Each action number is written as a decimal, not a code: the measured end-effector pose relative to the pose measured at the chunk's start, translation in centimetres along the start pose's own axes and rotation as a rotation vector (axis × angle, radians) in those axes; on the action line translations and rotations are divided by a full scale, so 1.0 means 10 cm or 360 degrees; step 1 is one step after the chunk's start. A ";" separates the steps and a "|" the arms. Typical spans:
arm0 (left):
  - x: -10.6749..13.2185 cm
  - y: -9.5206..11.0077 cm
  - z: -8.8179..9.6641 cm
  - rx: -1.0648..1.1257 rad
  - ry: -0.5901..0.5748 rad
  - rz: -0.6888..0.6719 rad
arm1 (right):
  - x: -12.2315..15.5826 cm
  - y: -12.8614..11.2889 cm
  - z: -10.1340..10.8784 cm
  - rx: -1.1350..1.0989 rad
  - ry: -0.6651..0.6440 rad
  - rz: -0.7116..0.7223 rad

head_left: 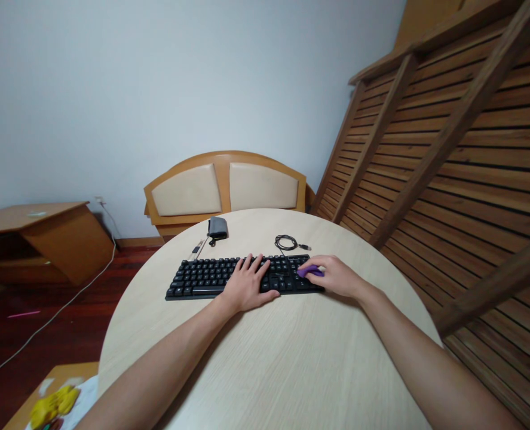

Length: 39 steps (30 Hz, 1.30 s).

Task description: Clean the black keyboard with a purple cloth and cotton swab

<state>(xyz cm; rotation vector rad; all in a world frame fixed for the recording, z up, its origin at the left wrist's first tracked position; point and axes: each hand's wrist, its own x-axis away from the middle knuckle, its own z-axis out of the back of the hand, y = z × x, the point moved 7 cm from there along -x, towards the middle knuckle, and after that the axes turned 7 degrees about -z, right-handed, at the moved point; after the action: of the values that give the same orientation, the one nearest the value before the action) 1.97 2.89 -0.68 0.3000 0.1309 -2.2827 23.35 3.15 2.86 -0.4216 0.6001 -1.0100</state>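
A black keyboard [207, 276] lies across the round, pale wooden table [291, 364]. My left hand [248, 285] rests on the keyboard's right half with its fingers spread. Over the number pad at the right end, my right hand [335, 275] is closed around a small purple cleaning putty or cloth-like piece [310, 271], which touches the keys. Its exact kind is hard to make out. Behind the keyboard lies a coiled black cable [287, 242] with a USB plug.
A grey pouch [218, 227] and a slim tool [197, 248] lie at the table's back left. A padded headboard [224, 156] stands behind. Wooden slats [426, 161] lean at the right. Left are a low cabinet [63, 239] and a yellow object [55, 406] on a board.
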 end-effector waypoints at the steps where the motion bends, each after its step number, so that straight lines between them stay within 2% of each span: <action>1: 0.00 0.00 0.00 -0.0004 -0.0004 0.0000 | -0.03 0.00 0.02 0.0037 0.0124 0.0029; 4: 0.00 0.01 0.00 -0.0035 -0.0013 0.0001 | -0.15 0.02 0.01 0.0172 0.0344 0.0071; 7: 0.00 0.01 0.00 -0.0063 -0.0006 -0.0006 | -0.25 0.07 -0.10 0.0271 0.0344 0.0088; 14: 0.00 0.00 0.00 -0.0057 -0.0001 -0.0002 | -0.28 0.12 -0.18 0.0264 0.0160 0.0160; 22: 0.01 0.00 0.00 -0.0052 0.0010 -0.0010 | -0.08 -0.09 -0.15 0.0167 -0.0043 0.0216; 29: 0.00 -0.01 -0.01 -0.0049 0.0007 -0.0009 | 0.06 -0.15 -0.18 -0.0011 -0.0356 0.0087; 32: 0.00 -0.01 -0.01 -0.0045 0.0003 -0.0007 | 0.08 -0.11 -0.18 -0.0087 -0.0401 -0.0001; 34: 0.00 -0.01 -0.01 -0.0044 -0.0003 -0.0002 | 0.06 -0.05 -0.13 -0.0135 -0.0285 -0.0043; 39: 0.00 0.00 -0.01 -0.0044 -0.0014 -0.0001 | -0.01 0.18 0.11 0.0007 0.0391 -0.0064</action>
<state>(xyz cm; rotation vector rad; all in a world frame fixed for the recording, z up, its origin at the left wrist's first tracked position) 1.99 2.91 -0.75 0.2754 0.1582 -2.2804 25.14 4.16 2.66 -0.3085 0.8118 -1.1101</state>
